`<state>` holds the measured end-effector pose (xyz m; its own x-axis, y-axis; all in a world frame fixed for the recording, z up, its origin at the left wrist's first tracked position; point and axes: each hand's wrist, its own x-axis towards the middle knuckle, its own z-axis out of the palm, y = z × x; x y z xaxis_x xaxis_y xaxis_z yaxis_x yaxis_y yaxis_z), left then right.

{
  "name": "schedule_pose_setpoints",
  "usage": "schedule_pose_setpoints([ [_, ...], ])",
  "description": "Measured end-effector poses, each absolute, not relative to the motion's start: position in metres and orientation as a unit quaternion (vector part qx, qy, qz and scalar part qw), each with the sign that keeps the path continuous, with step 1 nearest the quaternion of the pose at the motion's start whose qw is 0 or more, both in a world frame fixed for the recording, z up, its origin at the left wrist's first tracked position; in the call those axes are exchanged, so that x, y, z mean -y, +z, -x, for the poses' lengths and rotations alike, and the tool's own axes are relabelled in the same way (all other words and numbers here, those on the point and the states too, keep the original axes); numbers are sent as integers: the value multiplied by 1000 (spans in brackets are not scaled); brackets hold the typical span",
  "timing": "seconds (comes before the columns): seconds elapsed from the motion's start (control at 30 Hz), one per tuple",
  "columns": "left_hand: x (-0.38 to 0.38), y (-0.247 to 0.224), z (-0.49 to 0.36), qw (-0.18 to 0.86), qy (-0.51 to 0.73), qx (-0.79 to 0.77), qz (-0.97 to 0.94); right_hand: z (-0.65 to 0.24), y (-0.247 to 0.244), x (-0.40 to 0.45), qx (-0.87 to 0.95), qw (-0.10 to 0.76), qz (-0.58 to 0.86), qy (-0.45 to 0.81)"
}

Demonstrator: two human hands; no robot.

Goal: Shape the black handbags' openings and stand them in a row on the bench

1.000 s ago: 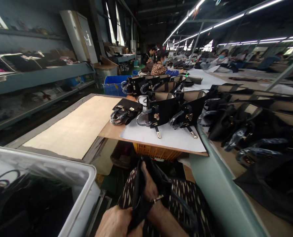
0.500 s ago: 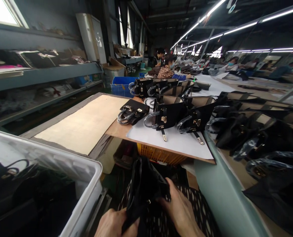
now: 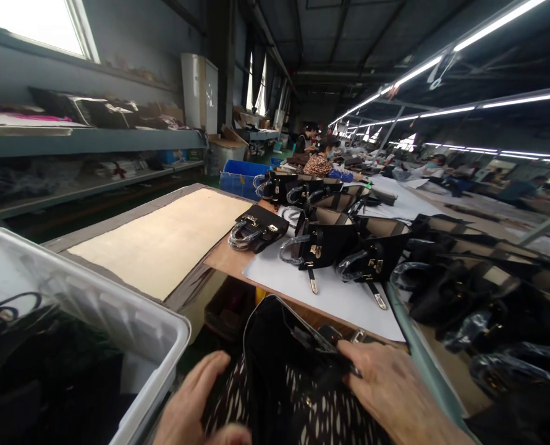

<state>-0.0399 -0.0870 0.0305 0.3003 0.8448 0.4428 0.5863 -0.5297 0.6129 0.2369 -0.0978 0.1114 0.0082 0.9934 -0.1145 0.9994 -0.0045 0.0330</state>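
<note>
A black handbag with its mouth spread sits at my lap, above a dark cloth with pale flecks. My right hand pinches the bag's upper edge on the right, close to some metal fittings. To the left of the bag is my left hand, its thumb and fingers spread and holding nothing. The bag's lower part is too dark to make out.
A white plastic bin with black bags inside stands at left. Ahead, black handbags with wrapped handles stand on the table. More bags crowd the right. A blue bin and people are farther back.
My left hand has let go of the bag and spread its fingers. The bag's mouth has widened, and my right hand has shifted right along with its edge. The view has tilted upward.
</note>
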Motion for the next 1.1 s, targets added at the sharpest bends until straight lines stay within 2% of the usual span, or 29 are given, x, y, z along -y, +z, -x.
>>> schedule_pose_setpoints([
  [0.07, 69, 56, 26, 102, 454, -351, -813, -237, 116, 100, -703, 68, -708, -24],
  [0.13, 51, 73, 6, 84, 462, -247, -848, -237, 121, 101, -696, 77, -714, -24],
  [0.2, 37, 79, -16, 105, 449, -206, -863, -238, 126, 103, -690, 68, -720, -26],
  [0.3, 21, 73, -42, 123, 431, -192, -873, -240, 132, 105, -687, 34, -726, -30],
  [0.5, 5, 65, -60, 142, 318, -190, -918, -245, 137, 102, -670, -32, -734, -102],
  [0.63, 8, 66, -65, 133, 343, -206, -907, -249, 136, 95, -651, -66, -734, -180],
  [0.7, 13, 64, -65, 162, 357, -200, -898, -252, 133, 93, -641, -70, -732, -219],
  [0.9, 20, 53, -62, 353, 324, -244, -843, -257, 122, 91, -615, -72, -734, -279],
  [1.1, 16, 55, -65, 401, 360, -228, -811, -259, 114, 90, -614, -75, -723, -307],
])
